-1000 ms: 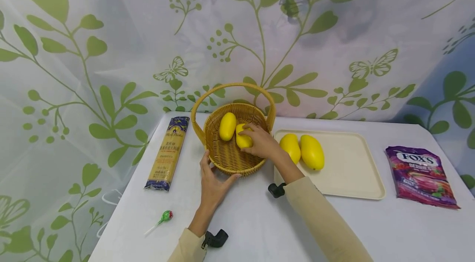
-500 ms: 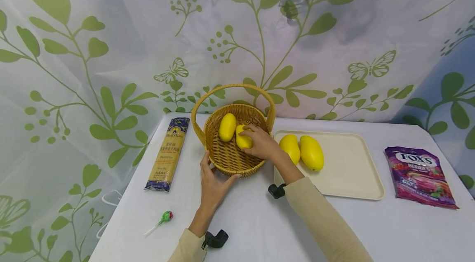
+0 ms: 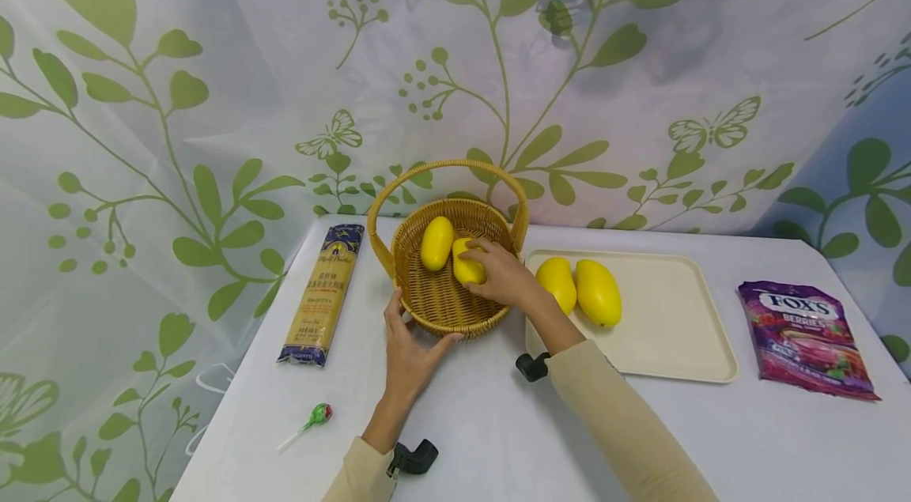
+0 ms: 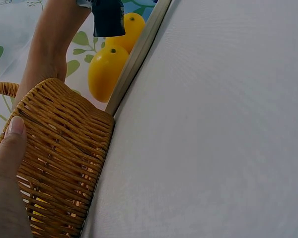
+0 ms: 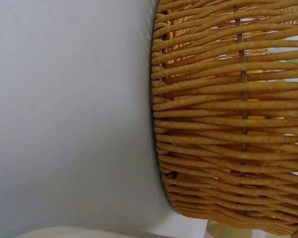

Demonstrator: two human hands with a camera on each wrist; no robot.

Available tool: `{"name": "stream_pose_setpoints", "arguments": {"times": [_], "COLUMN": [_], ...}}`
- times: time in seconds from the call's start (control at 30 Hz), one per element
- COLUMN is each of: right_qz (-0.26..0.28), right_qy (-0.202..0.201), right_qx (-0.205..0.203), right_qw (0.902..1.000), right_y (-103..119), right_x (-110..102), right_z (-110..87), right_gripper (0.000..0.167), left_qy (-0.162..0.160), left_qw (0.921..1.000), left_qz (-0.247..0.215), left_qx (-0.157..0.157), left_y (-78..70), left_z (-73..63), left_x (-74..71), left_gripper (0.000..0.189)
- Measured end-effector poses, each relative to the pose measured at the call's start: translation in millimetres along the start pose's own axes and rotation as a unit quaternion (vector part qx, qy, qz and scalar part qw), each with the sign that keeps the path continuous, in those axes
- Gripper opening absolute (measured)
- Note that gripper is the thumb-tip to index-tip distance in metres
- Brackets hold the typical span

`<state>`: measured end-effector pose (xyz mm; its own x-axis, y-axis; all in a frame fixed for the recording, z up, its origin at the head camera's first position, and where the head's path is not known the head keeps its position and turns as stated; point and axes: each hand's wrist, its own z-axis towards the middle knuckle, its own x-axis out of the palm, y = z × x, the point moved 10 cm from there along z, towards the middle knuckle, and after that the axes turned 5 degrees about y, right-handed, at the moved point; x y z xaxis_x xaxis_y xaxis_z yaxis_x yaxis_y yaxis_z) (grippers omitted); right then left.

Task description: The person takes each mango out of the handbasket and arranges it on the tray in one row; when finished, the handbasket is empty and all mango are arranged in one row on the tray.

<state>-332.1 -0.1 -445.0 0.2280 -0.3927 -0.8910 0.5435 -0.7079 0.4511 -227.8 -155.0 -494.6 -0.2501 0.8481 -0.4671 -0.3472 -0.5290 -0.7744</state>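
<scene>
The basket (image 3: pixel 436 298) is honey-brown woven wicker, round, with a tall arched handle. Inside it, the right hand (image 3: pixel 501 273) curls its fingers and thumb round a mango (image 3: pixel 467 271) — smooth, plump and bright yellow — though how far they wrap is hard to tell, as the right wrist view shows mostly weave. Another mango (image 3: pixel 437 244) lies just left of it in the basket. The left hand (image 3: pixel 410 360) is spread wide, thumb and fingers touching the basket's near left side. Right of the basket, a cream tray (image 3: pixel 669 312) bears two more mangoes (image 3: pixel 599 293).
</scene>
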Motion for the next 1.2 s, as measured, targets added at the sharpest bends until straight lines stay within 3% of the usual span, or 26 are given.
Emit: {"name": "stream_pose_setpoints", "arguments": {"times": [0.27, 0.6, 0.9, 1.2], "right_qz": [-0.011, 0.002, -0.001, -0.018], "right_qy": [-0.015, -0.100, -0.118, -0.200], "right_qx": [-0.020, -0.075, -0.096, -0.131], "right_qw": [0.9996, 0.9922, 0.9884, 0.9709], "right_y": [8.7, 31.6, 42.3, 58.5], "right_x": [-12.0, -56.2, -67.5, -107.3], "right_z": [-10.6, -38.6, -58.2, -101.7], "right_gripper": [0.052, 0.051, 0.050, 0.053], "left_qy": [0.004, 0.002, 0.002, 0.001], "left_qw": [1.0000, 1.0000, 1.0000, 1.0000], "left_qz": [0.001, 0.003, -0.001, -0.008], "left_qx": [-0.003, 0.001, -0.005, -0.006], "left_y": [-0.4, -0.4, 2.3, 3.9], "left_z": [-0.1, -0.2, -2.5, -1.2], "left_x": [0.6, 1.4, 0.9, 1.6], "left_gripper": [0.120, 0.120, 0.120, 0.120]}}
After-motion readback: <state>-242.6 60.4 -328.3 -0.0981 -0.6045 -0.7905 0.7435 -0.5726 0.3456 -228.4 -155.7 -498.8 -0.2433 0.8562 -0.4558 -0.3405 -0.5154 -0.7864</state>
